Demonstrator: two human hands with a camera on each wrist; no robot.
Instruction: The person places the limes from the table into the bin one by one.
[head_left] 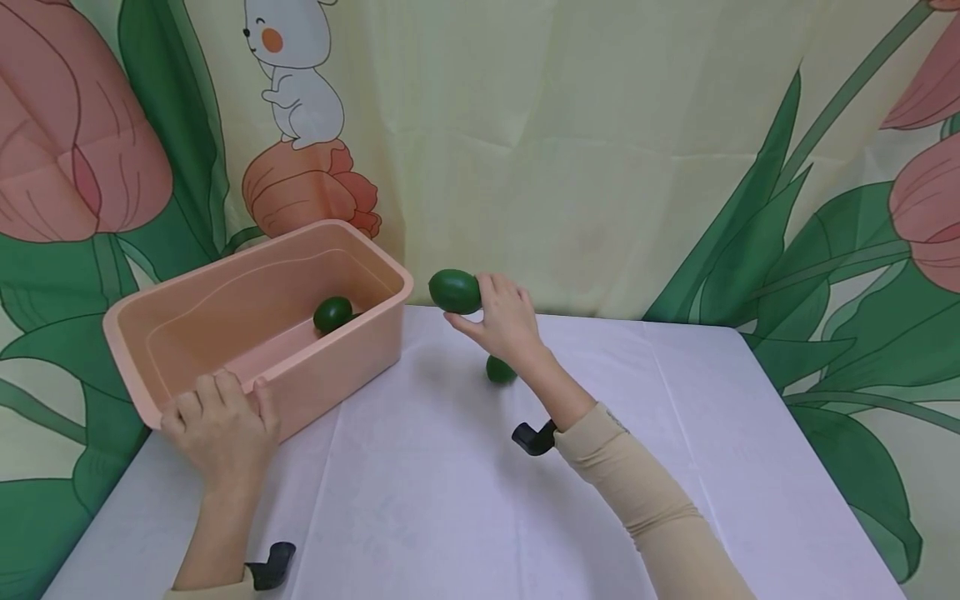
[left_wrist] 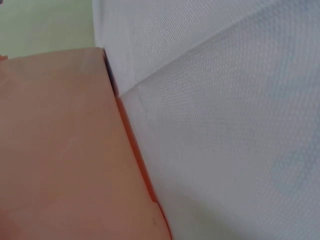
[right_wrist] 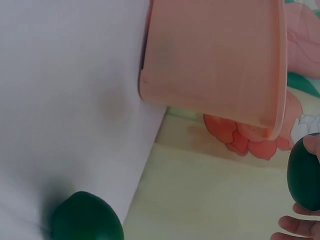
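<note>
Right hand [head_left: 504, 321] pinches 1 dark green avocado [head_left: 454, 291] between thumb and fingertips, raised clear of the tabletop [head_left: 450, 500] just beside the right end wall of the pink plastic bin [head_left: 258, 321], which sits at the tabletop's far left corner. Left hand [head_left: 221, 425] lies over the bin's near-left rim, fingers curled onto the edge, steadying it. A 2nd avocado [head_left: 332, 314] already lies inside the bin near its far right corner; a 3rd [head_left: 500, 369] rests on the tabletop under my right wrist, partly hidden.

I judge the step in hand to be carrying the held fruit over the rim. To do it well I would lift it fully above the wall's lip before crossing, keep the left hand pressing so the light bin cannot slide, and lower it to a bare patch of floor beside the 2nd avocado before letting go, since the rounded fruit is likely to roll.
</note>
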